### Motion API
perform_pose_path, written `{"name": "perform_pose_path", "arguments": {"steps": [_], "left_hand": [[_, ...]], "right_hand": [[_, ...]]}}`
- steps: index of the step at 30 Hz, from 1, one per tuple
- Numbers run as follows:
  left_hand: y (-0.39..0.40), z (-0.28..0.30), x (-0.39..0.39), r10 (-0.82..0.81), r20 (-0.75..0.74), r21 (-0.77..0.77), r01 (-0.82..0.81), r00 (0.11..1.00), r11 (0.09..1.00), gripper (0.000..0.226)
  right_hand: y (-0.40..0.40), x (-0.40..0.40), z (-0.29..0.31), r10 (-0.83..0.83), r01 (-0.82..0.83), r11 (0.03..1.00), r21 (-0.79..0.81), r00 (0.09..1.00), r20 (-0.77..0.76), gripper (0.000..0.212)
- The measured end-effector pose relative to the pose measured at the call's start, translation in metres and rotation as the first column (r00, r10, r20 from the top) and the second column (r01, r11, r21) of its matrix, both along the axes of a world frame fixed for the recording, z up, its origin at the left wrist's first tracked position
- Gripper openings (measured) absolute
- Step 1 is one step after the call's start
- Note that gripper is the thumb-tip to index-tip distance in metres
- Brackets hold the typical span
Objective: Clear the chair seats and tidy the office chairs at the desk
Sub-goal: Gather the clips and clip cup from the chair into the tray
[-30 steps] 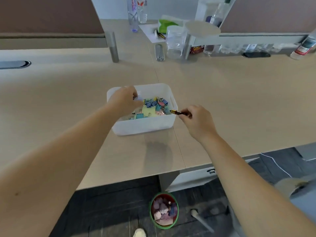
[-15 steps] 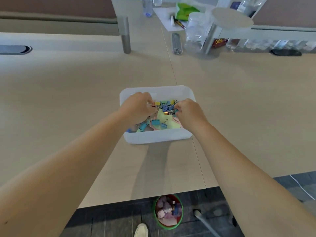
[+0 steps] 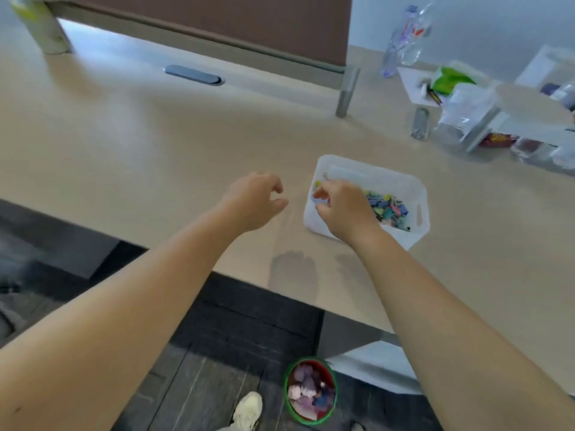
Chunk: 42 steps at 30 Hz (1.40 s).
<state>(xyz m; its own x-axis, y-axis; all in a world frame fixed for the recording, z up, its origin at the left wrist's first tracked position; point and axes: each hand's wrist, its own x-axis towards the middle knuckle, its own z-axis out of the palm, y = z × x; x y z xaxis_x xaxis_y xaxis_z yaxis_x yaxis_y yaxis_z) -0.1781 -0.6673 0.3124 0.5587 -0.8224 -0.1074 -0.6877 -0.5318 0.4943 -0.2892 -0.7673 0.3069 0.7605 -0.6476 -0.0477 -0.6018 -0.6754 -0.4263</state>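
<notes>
A white plastic bin (image 3: 423,194) sits on the light wooden desk (image 3: 149,141), right of centre. It holds several coloured binder clips (image 3: 389,208) and bits of paper. My right hand (image 3: 343,208) reaches into the bin's left end, fingers curled down and pinched near a yellow and a blue clip; whether it grips one is hidden. My left hand (image 3: 255,197) hovers over the desk just left of the bin, fingers loosely curled apart and holding nothing. No chair is in view.
On the dark floor under the desk edge is a green-rimmed waste basket (image 3: 311,390) full of crumpled paper, beside a white shoe (image 3: 247,409). Water bottles (image 3: 404,35), clear containers (image 3: 460,119) and papers crowd the far right. A partition post (image 3: 347,91) and a cable slot (image 3: 193,75) lie behind.
The view has swung left, so the bin now sits to the right. My left hand has come out of the bin. My right hand has shifted to the bin's left end; the pen is no longer visible in it.
</notes>
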Motion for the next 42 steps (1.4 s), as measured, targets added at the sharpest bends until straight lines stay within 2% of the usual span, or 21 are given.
{"name": "perform_pose_path", "arguments": {"steps": [4, 7, 12, 14, 15, 18, 23, 26, 32, 35, 42], "left_hand": [[0.107, -0.003, 0.001, 0.197, 0.026, 0.068, -0.199, 0.98, 0.978, 0.037], [0.192, -0.012, -0.002, 0.355, 0.045, 0.127, -0.358, 0.934, 0.925, 0.037], [0.316, -0.024, -0.012, 0.615, 0.036, 0.184, -0.61, 0.788, 0.771, 0.035], [0.378, -0.026, -0.024, 0.723, 0.032, 0.199, -0.713, 0.691, 0.673, 0.034], [0.387, -0.029, -0.024, 0.736, 0.029, 0.202, -0.725, 0.676, 0.658, 0.033], [0.458, -0.036, -0.033, 0.827, 0.024, 0.232, -0.808, 0.561, 0.541, 0.035], [0.562, -0.058, -0.024, 0.898, -0.001, 0.257, -0.867, 0.441, 0.426, 0.037], [0.622, -0.078, -0.007, 0.914, -0.028, 0.281, -0.874, 0.405, 0.396, 0.037], [0.73, -0.128, 0.033, 0.926, -0.113, 0.358, -0.854, 0.361, 0.377, 0.038], [0.767, -0.156, 0.058, 0.931, -0.134, 0.376, -0.852, 0.339, 0.364, 0.038], [0.806, -0.235, 0.127, 0.945, -0.13, 0.366, -0.871, 0.3, 0.327, 0.038]], "right_hand": [[0.07, 0.027, -0.002, 0.247, -0.246, 0.969, 0.019, 0.969, -0.033, 0.028], [0.13, 0.046, -0.011, 0.403, -0.4, 0.915, 0.06, 0.913, -0.058, 0.029], [0.228, 0.069, -0.019, 0.605, -0.597, 0.794, 0.11, 0.794, -0.058, 0.028], [0.282, 0.083, -0.024, 0.694, -0.687, 0.719, 0.108, 0.717, -0.067, 0.027], [0.289, 0.085, -0.023, 0.702, -0.694, 0.712, 0.111, 0.709, -0.072, 0.027], [0.357, 0.101, -0.029, 0.786, -0.776, 0.618, 0.123, 0.609, -0.103, 0.029], [0.465, 0.133, -0.052, 0.849, -0.84, 0.525, 0.135, 0.507, -0.146, 0.028], [0.527, 0.155, -0.075, 0.858, -0.847, 0.506, 0.164, 0.476, -0.19, 0.027], [0.635, 0.201, -0.132, 0.853, -0.831, 0.512, 0.216, 0.463, -0.24, 0.039], [0.673, 0.224, -0.161, 0.855, -0.827, 0.512, 0.233, 0.464, -0.231, 0.044], [0.724, 0.285, -0.256, 0.882, -0.874, 0.451, 0.182, 0.406, -0.239, 0.045]]}}
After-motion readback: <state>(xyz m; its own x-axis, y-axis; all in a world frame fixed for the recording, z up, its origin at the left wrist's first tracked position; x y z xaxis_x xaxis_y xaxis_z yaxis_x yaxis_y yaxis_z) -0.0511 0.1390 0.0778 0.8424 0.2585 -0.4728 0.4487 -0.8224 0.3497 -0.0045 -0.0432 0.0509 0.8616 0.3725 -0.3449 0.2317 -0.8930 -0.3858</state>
